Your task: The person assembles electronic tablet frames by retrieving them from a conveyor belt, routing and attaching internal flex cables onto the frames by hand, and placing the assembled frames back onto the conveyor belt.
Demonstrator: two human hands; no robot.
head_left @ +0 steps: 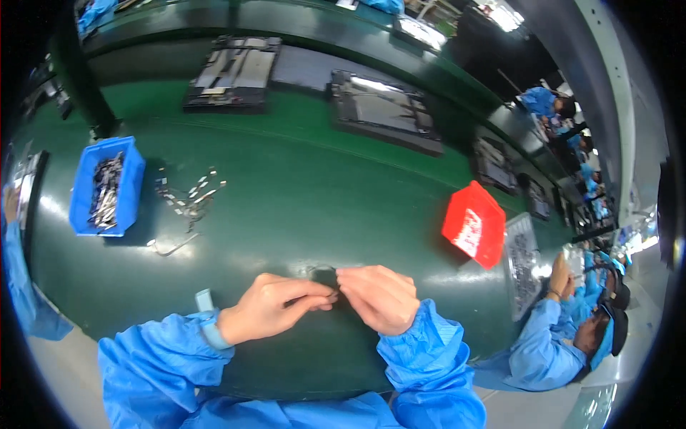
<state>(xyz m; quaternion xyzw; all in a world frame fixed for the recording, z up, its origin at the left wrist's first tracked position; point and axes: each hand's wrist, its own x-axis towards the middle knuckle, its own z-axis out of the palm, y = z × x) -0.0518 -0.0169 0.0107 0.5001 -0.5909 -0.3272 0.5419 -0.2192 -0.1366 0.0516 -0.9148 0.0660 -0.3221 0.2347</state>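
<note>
Both hands (325, 300) pinching small part (334, 293)

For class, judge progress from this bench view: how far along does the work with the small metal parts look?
Looks done: hard to tell; no finished pile shows. In hand: the left hand and right hand pinch one small part between their fingertips, too small to identify. Left: loose metal pieces lie spread on the green table, and the blue bin holds many more.
</note>
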